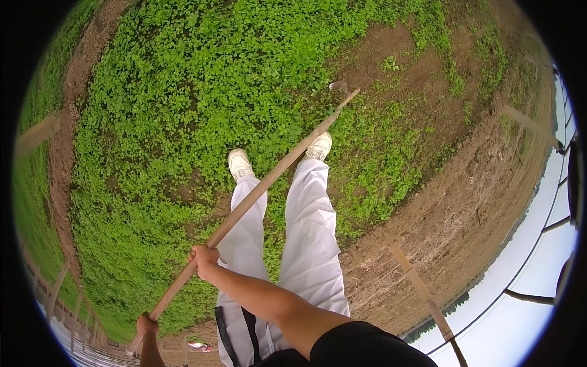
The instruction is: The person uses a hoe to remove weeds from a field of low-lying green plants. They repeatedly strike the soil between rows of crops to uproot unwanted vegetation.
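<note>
A long wooden-handled tool, seemingly a hoe (261,188), runs diagonally across the view. Near the handle's lower-left end, my left hand (147,325) is closed around it. Farther up the shaft my right hand (204,260) also grips the wood, with that arm crossing in front of my light trousers. The hoe's metal head (340,86) is low over or on the ground beyond my right shoe, at the border between green plants and bare soil; whether it touches the soil cannot be told. Low leafy green plants (183,114) surround both shoes (240,164).
Bare brown soil (394,46) lies at the upper right. A dry, straw-strewn strip (449,225) runs along the right side. Wooden or bamboo posts (422,289) stand on both sides, and a dirt furrow (62,183) borders the plants at left. A red and white object (199,346) lies behind.
</note>
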### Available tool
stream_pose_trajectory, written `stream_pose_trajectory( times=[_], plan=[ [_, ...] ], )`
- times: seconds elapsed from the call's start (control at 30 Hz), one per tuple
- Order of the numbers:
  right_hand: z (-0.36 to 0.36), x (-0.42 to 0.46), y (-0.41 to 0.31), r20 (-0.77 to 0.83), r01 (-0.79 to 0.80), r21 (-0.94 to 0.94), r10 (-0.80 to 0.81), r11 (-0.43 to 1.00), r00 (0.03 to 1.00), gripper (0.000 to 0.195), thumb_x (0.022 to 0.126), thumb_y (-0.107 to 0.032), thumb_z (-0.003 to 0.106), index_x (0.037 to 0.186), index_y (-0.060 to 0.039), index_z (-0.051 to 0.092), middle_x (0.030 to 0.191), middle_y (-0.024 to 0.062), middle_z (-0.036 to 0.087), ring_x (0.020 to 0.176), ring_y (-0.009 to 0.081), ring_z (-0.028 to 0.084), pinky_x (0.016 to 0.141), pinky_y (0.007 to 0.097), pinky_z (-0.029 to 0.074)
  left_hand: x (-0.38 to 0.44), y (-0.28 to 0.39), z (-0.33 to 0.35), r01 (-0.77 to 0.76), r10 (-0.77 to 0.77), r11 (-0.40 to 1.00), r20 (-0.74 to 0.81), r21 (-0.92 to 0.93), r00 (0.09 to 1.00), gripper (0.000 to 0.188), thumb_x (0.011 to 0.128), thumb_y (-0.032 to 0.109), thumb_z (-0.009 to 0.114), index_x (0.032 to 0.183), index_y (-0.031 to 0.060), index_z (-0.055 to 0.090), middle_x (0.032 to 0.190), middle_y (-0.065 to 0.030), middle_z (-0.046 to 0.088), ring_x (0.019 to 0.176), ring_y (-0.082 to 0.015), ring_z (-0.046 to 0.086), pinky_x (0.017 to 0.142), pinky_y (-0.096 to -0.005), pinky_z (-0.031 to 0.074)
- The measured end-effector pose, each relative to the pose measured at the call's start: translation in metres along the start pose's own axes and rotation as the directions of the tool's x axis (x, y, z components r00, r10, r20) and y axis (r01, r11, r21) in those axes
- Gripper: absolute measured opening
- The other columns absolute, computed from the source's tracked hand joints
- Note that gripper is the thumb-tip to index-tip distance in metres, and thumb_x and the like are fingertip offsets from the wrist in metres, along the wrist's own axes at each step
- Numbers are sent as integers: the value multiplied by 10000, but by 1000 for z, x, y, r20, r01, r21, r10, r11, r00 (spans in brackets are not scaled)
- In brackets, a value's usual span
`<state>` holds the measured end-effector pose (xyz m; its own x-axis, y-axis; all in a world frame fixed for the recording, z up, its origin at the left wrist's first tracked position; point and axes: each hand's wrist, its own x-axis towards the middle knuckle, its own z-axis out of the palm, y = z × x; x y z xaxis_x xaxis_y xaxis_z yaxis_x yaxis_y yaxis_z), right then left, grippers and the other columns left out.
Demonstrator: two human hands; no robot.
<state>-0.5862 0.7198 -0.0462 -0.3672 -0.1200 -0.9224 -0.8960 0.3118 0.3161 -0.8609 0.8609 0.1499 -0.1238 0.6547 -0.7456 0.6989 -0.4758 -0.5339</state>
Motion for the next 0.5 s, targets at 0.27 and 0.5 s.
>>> stream_pose_trajectory(
  times=[0.27,0.5],
  plan=[
    [-45,-18,-429,42,547,50,-549,836,835,139,822,-98,586,828,-26,467,594,60,439,423,182,416,402,387,421,-55,410,-106,-468,487,864,71,-183,871,372,802,401,700,892,44,649,795,-187,675,766,-373,662,713,-469,530],
    [-92,-130,-666,50,800,-53,-798,598,600,223,886,-160,581,870,-17,411,614,78,470,462,180,472,426,358,444,-161,678,-235,-738,764,584,-76,-338,640,495,823,464,684,928,-17,623,789,-215,673,752,-380,672,685,-458,542]
  ],
)
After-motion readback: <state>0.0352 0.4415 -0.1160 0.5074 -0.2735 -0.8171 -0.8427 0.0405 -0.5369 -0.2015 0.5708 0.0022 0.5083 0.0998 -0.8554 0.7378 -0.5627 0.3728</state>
